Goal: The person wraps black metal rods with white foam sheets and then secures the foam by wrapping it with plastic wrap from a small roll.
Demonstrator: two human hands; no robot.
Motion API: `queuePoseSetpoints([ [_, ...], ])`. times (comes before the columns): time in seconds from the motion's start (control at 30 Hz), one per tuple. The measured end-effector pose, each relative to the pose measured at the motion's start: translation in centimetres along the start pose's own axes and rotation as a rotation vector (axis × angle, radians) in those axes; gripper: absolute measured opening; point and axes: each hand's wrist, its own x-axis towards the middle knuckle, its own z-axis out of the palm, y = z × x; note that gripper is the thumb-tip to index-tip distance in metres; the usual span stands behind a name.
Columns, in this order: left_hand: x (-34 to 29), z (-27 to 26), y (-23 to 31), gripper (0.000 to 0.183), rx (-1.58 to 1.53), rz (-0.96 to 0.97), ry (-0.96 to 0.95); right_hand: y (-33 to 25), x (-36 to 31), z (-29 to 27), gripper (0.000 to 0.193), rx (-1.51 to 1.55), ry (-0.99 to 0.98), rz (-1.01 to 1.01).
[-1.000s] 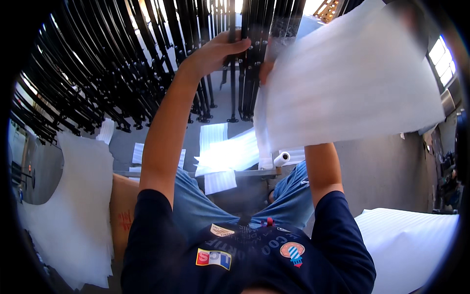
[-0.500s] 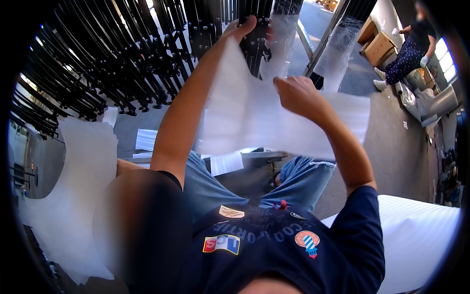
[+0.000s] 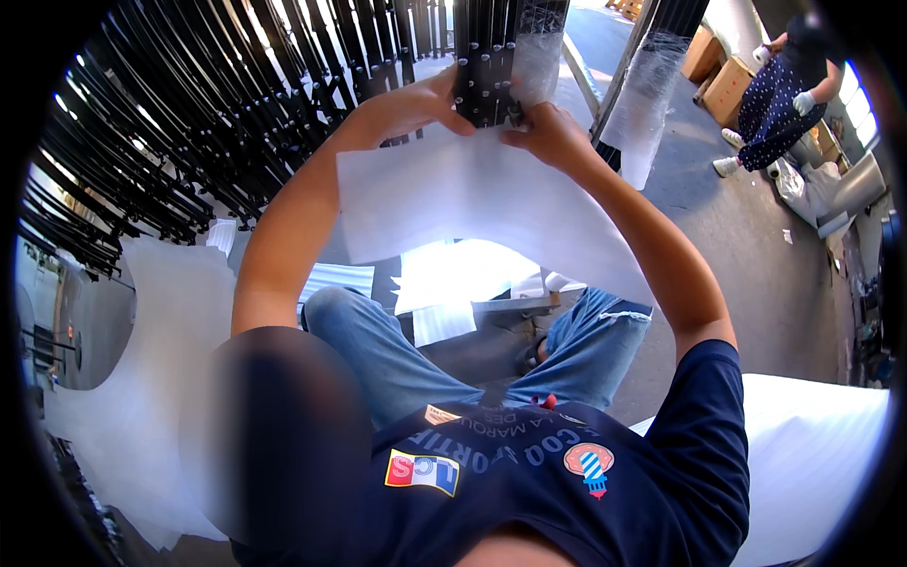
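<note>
On the grey floor (image 3: 756, 283) beyond, a co-worker (image 3: 779, 104) stands by cartons (image 3: 727, 92); left hand (image 3: 436, 102) clasps a black bar bundle (image 3: 485, 71) (which partly hides it), right hand (image 3: 553, 134) pinches the foam sheet (image 3: 453, 189) below.

floor (image 3: 727, 250) grey, brightly lit toward top | window (image 3: 861, 111) bright, right rim, apparently paned

A: What's between your left hand (image 3: 435, 104) and right hand (image 3: 556, 137)?
B: The bundle (image 3: 485, 61); your sheet (image 3: 472, 189) spreads from its near end toward you.
A: And around you?
B: Rods (image 3: 283, 90) ahead leftward, scraps (image 3: 458, 276) near your knees (image 3: 335, 312), foam (image 3: 803, 463) either side, a co-worker (image 3: 779, 109) well off ahead rightward, beside boxes (image 3: 728, 92).
</note>
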Motion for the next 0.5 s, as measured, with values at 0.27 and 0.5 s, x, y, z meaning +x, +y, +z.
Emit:
queuePoseSetpoints([
  [0.27, -0.3, 1.4, -0.5, 0.088, 0.003, -0.032, 0.121, 0.1, 0.3, 0.9, 0.019, 0.008, 0.099, 0.092],
  [0.5, -0.9, 3.6, -0.8, 0.077, -0.092, -0.097, 0.201, 1.0, -0.9, 4.0, 0.026, 0.202, 0.284, 0.037],
])
